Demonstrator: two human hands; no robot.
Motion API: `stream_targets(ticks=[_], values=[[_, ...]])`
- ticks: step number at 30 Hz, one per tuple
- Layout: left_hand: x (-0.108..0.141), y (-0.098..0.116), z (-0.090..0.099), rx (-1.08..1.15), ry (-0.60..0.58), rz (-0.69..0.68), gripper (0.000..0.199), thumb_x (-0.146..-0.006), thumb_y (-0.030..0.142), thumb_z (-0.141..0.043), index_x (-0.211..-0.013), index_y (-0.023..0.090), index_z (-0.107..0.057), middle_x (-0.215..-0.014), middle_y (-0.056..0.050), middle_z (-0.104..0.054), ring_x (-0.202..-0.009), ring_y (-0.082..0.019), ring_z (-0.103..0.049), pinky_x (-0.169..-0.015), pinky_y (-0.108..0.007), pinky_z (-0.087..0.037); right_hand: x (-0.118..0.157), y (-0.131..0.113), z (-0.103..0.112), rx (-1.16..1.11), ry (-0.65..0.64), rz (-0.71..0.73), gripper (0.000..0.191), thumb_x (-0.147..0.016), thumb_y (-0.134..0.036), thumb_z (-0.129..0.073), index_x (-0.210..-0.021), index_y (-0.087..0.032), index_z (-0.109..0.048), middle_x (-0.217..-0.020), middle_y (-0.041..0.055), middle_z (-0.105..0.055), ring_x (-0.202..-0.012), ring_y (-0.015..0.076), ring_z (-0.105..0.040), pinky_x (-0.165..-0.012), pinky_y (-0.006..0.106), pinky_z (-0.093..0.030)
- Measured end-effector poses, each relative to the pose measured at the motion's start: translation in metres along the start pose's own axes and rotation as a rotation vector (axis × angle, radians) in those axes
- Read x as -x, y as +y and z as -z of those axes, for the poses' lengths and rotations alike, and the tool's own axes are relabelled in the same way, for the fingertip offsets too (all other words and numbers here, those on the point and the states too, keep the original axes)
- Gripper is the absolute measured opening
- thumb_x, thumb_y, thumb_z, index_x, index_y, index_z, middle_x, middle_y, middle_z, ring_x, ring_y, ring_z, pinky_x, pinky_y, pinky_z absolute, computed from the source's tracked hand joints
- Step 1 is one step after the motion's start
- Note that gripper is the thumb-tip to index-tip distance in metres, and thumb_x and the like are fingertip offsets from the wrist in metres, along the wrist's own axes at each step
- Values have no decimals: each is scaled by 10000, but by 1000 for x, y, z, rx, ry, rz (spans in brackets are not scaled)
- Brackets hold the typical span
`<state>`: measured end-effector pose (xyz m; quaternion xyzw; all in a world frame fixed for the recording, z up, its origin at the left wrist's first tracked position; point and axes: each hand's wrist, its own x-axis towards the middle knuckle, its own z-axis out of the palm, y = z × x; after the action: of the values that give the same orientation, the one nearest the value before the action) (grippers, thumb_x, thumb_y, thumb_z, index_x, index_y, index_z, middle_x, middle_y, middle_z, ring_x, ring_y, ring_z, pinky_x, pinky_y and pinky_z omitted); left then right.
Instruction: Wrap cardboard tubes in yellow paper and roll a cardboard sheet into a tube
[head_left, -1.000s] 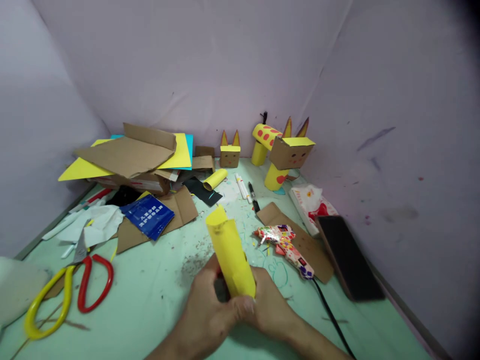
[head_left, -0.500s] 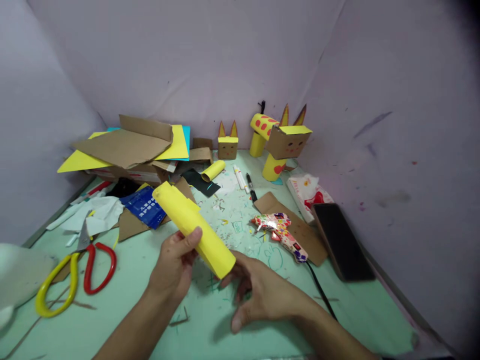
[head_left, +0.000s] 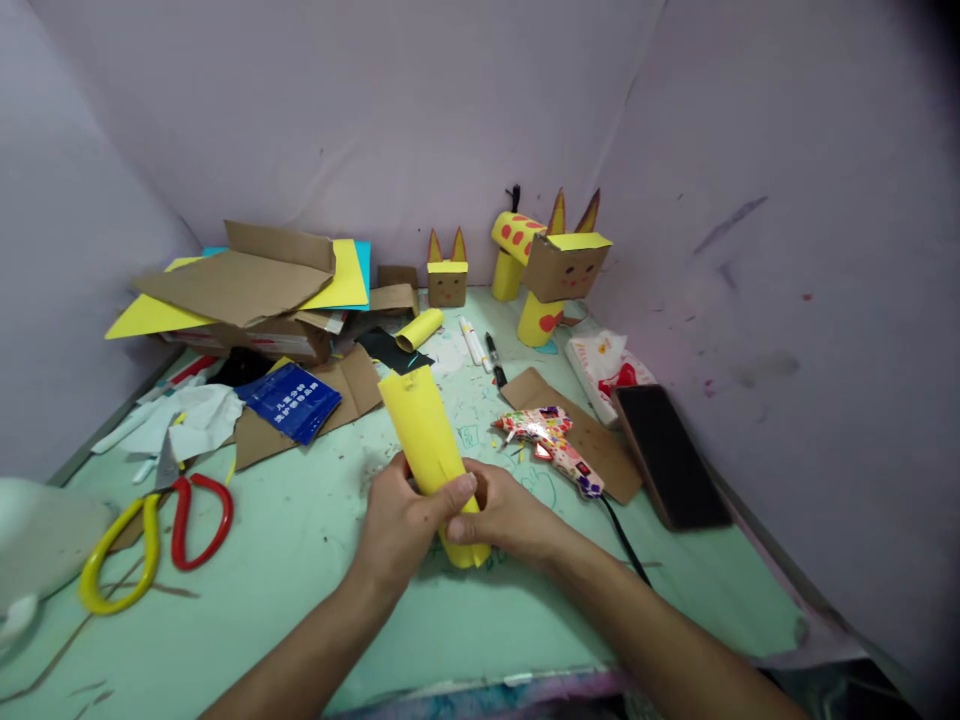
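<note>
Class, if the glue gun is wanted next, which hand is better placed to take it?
Probably the right hand: the glue gun lies on that side, closer to it than to the left hand. Both hold the yellow tube.

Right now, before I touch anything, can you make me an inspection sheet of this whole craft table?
Surface: green tabletop, with pen scribbles and small scraps.
Job's things: yellow paper tube, tilted, held above the tabletop.
Fingers: left fingers and right fingers both grip the tube's lower half.
Clutter: red-and-yellow scissors and blue packet on the left; glue gun, partly over cardboard, and phone on the right.
Cables: black cord leaves the glue gun and disappears behind the right forearm.
Surroundings: pale walls, the right one smudged; spotted animal figure and small box head near the back.
</note>
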<state>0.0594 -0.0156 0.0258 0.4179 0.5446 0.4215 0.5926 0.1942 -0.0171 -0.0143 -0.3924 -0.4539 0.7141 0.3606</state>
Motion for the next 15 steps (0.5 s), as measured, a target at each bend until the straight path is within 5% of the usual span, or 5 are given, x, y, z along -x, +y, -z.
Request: stream_targets(ticks=[7, 10, 15], values=[[-1, -1, 2, -13, -27, 19, 324, -520, 369, -811, -634, 128, -627, -602, -17, -646, -545, -133, -563, -494, -228, -464, 4, 9, -2, 15, -74, -114, 413, -526, -322, -861, -831, -127, -664, -677, -16, -610, -606, 114, -534, -551, 229, -422], [-2, -1, 3, 34, -18, 45, 376, -513, 407, -820, -666, 141, -602, -579, 12, -615, -526, -110, -545, -478, -206, -454, 7, 7, -6, -40, -140, -165, 448, -501, -350, -876, -810, -106, -661, -686, 10, -622, -616, 117, -553, -584, 241, -445], [-6, 2, 7, 106, -60, 156, 440, -568, 525, -773, -672, 150, -567, -486, 25, -564, -415, -84, -486, -381, -181, -383, 11, -4, -10, -350, -298, -223, 703, -518, -641, -770, -945, -97, -643, -837, 98, -677, -760, 199, -642, -771, 377, -499]])
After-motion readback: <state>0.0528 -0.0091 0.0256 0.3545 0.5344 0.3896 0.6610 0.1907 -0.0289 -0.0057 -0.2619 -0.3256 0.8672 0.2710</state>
